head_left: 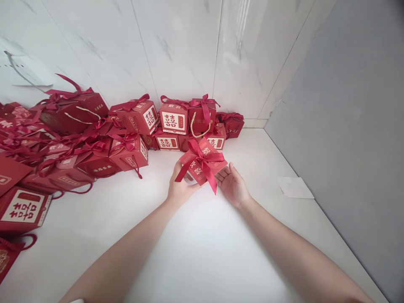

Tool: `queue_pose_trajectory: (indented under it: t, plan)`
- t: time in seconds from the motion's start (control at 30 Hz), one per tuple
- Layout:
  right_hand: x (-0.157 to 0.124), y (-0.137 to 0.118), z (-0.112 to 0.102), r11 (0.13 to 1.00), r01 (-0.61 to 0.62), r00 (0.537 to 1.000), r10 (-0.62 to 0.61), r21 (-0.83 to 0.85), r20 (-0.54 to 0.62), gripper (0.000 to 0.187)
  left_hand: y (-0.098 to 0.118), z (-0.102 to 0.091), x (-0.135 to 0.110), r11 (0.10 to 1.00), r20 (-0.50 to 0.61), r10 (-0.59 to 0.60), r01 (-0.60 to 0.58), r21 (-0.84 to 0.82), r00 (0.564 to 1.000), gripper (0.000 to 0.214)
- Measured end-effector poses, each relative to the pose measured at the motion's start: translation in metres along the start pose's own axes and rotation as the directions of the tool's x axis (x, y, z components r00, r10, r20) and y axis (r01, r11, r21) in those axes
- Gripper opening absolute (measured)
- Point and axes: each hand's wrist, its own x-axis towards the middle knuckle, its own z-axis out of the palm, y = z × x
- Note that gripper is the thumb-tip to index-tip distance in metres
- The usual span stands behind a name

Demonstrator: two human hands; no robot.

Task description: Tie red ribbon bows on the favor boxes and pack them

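Observation:
A red gift box with printed characters on its lid and a red ribbon bow tied on top is in the middle of the head view, turned at an angle. My left hand grips it from the left side, thumb along the near edge. At the box's right side is my right hand, palm up with its fingers stretched out beneath the right corner. The fingertips of that hand are partly hidden under the box, so whether they bear its weight cannot be made out.
More red gift boxes stand stacked along the marbled wall. A larger pile of ribboned boxes spreads over the left of the white table. A white paper lies at the right, near a grey panel.

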Motion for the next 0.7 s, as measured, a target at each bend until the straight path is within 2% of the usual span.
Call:
queue_pose_trajectory:
  t: [0.23, 0.57, 0.63, 0.7]
  plan:
    - [0.0019, 0.0016, 0.0008, 1.000, 0.017, 0.999, -0.017, -0.012, -0.042, 0.029, 0.0006, -0.0021, 0.0000, 0.999, 0.109, 0.050, -0.048, -0.016, 0.993, 0.092]
    - [0.0029, 0.0046, -0.0015, 0.998, 0.045, 0.996, -0.048, -0.042, -0.075, 0.024, -0.0011, -0.0014, 0.0006, 0.990, 0.074, 0.142, -0.140, -0.025, 0.987, 0.085]
    - [0.0027, 0.0042, -0.0005, 0.998, 0.039, 0.995, -0.043, -0.046, -0.086, 0.024, -0.0024, -0.0017, 0.0000, 0.992, 0.078, 0.122, -0.121, -0.019, 0.989, 0.087]
    - [0.0022, 0.0033, 0.0006, 0.999, 0.028, 0.994, -0.032, -0.046, -0.100, 0.025, -0.0037, -0.0018, -0.0007, 0.997, 0.088, 0.057, -0.051, -0.065, 0.995, 0.089]
